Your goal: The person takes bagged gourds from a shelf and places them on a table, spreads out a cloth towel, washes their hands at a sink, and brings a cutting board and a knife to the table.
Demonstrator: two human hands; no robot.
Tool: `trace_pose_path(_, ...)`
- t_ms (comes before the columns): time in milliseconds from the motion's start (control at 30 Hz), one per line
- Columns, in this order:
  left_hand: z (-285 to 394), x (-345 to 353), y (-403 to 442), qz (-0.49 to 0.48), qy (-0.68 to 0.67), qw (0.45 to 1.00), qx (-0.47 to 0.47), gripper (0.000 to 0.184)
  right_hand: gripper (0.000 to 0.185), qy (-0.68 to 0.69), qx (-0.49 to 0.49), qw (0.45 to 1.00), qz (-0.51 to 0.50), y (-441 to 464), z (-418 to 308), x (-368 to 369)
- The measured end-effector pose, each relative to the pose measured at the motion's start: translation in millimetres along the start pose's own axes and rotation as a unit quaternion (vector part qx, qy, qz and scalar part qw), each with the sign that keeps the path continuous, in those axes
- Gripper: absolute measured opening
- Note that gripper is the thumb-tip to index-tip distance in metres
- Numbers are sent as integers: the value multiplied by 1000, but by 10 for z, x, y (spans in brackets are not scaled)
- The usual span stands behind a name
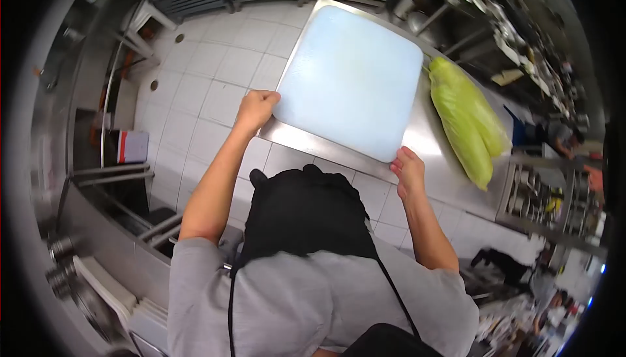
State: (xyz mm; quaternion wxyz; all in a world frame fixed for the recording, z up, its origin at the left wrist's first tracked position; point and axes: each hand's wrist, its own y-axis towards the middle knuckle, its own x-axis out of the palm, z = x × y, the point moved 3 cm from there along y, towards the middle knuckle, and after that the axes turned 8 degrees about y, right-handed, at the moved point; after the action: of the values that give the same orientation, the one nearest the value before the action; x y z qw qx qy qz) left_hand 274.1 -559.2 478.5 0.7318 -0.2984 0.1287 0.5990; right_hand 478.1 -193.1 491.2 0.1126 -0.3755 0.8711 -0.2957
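Note:
A large pale blue cutting board (352, 80) with rounded corners lies on a stainless steel table (427, 145). My left hand (256, 110) grips the board's near left corner, fingers curled over the edge. At the near right corner, my right hand (409, 169) pinches the board between thumb and fingers. A long yellow-green plastic bag (464, 119), its contents hidden, rests on the table to the right of the board, apart from both hands.
Shelves crowded with dishes (495, 28) run along the upper right. A rack of utensils (538, 194) stands past the table's right end. White floor tiles (218, 99) lie to the left, with a white stool (147, 21) near the wall. Another person (564, 136) is at far right.

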Motion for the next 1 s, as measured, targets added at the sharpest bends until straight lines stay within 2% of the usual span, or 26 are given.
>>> trace_pose_path(67,-118,-19,200,-26,-106,994,0,38,43,30,4,999,35,18,90,54)
trace_pose_path(100,-11,-99,161,-50,-166,984,-44,29,39,32,7,998,49,2,100,102)
trace_pose_path(233,-67,-194,315,-114,-180,976,-51,17,23,88,44,995,34,-17,119,92)
trace_pose_path(333,-5,-314,364,-179,-207,959,-76,25,19,139,90,986,10,-18,149,50)
trace_pose_path(433,120,-424,423,-250,-265,926,-98,29,21,161,64,984,34,-144,18,70)
trace_pose_path(467,188,-469,459,-275,-287,912,-105,29,21,186,33,982,14,-147,-52,78)
trace_pose_path(533,390,-577,472,-279,-338,896,-77,27,22,233,-15,972,-23,-235,-135,84)
trace_pose_path(633,631,-627,472,-287,-390,874,-49,24,30,303,-89,949,10,-502,-350,249)
trace_pose_path(700,698,-750,509,-269,-413,869,-36,22,41,331,-109,937,-8,-576,-431,361)
trace_pose_path(767,630,-884,485,-221,-416,880,-50,20,44,302,-123,945,1,-905,-636,739)
trace_pose_path(867,469,-1239,362,-201,-478,854,-45,13,61,254,-132,958,-27,-696,-632,538)
trace_pose_path(900,359,-1396,337,-199,-492,846,-42,13,59,92,-253,962,-32,-585,-575,452)
trace_pose_path(933,196,-1605,298,-177,-508,842,-41,13,63,-62,-382,922,-32,-505,-552,525)
trace_pose_path(1000,-29,-1979,297,-161,-531,832,-29,14,62,-70,-359,921,-132,-320,-657,1171)
